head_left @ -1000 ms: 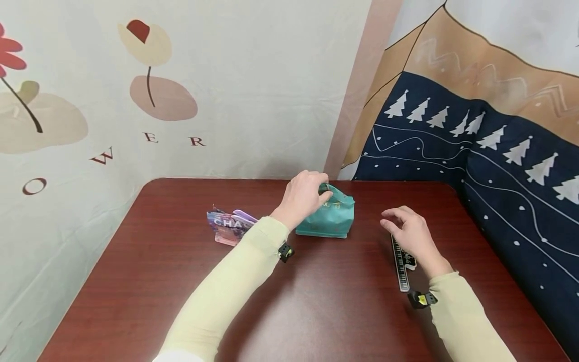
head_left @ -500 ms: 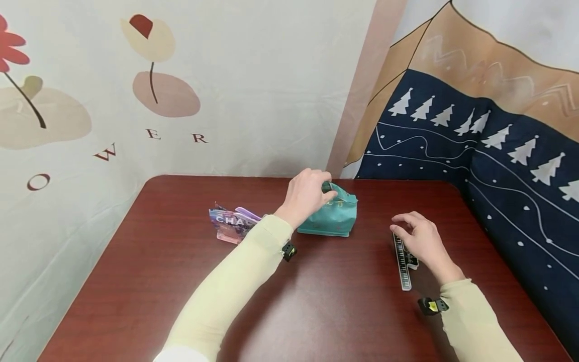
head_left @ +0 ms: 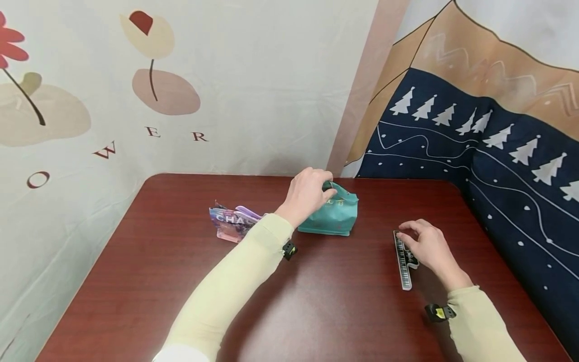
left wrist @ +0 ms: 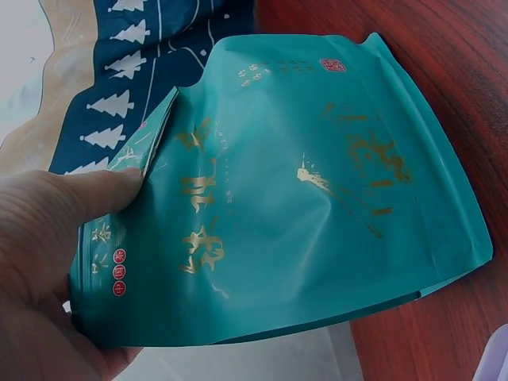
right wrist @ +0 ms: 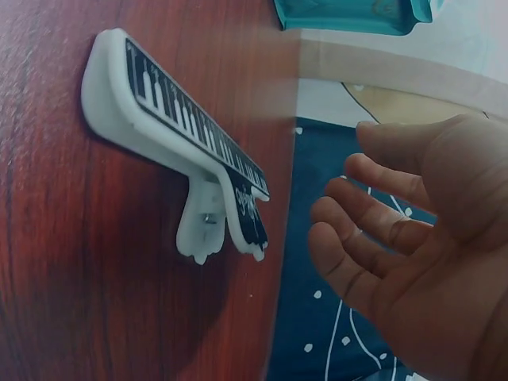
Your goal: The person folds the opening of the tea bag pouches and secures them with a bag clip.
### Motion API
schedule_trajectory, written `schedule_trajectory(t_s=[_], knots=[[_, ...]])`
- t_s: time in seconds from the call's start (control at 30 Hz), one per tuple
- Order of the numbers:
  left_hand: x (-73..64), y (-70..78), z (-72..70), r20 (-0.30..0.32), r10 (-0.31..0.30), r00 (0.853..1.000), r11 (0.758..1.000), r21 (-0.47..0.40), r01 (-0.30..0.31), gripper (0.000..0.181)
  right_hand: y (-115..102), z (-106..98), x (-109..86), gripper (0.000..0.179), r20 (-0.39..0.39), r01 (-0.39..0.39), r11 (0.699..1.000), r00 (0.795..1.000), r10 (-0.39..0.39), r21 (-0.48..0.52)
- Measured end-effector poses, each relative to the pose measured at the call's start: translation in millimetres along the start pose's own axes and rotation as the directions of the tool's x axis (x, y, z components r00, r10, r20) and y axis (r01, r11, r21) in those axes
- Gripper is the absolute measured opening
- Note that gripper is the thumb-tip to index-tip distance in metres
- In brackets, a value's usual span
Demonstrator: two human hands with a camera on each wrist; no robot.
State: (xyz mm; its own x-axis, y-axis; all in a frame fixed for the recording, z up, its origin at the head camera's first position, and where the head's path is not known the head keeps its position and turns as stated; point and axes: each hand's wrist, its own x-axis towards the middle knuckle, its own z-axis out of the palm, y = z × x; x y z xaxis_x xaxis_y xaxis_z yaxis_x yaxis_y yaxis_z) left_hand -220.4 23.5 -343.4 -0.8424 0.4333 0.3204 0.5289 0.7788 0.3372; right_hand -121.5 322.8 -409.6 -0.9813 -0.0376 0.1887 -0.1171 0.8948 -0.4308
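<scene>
My left hand (head_left: 306, 196) grips the top of a teal tea bag (head_left: 332, 218) standing near the table's back edge. In the left wrist view, the thumb presses the folded top corner of the bag (left wrist: 309, 182), which bears gold characters; the other fingers are mostly hidden behind it. My right hand (head_left: 431, 249) hovers with loosely bent fingers by a white bag clip (head_left: 402, 269) that has a piano-key pattern. In the right wrist view, the clip (right wrist: 190, 131) lies on the table, apart from the empty right hand (right wrist: 421, 214).
A purple and pink pouch (head_left: 228, 221), with a lilac clip (head_left: 248, 213) at its top, stands left of the tea bag, partly behind the left forearm. The dark red wooden table (head_left: 344, 301) meets patterned cloth hangings at the back and right.
My right hand has moved right and a little toward me, uncovering more of the clip. My left hand keeps its hold on the tea bag; the view has shifted slightly.
</scene>
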Motion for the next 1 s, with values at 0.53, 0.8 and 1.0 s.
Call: schedule_trajectory(t_s=[0.53,0.8,1.0], knots=[[1.5,-2.3,2.3,-0.005,0.019,1.0,1.0,0.003,-0.019,0.015,13,-5,-11.0,0.031,0.118,-0.063,0.997,0.991,0.068,-0.044],[2.2,-1.2,1.9,-0.001,0.018,1.0,1.0,0.005,-0.018,0.017,18,-8,-16.4,0.032,0.152,-0.065,0.997,0.986,0.072,-0.05],[2.5,-2.4,2.8,-0.005,0.022,1.0,1.0,0.007,-0.022,0.016,22,-7,-19.2,0.04,0.209,-0.104,0.992,0.971,0.116,-0.069]])
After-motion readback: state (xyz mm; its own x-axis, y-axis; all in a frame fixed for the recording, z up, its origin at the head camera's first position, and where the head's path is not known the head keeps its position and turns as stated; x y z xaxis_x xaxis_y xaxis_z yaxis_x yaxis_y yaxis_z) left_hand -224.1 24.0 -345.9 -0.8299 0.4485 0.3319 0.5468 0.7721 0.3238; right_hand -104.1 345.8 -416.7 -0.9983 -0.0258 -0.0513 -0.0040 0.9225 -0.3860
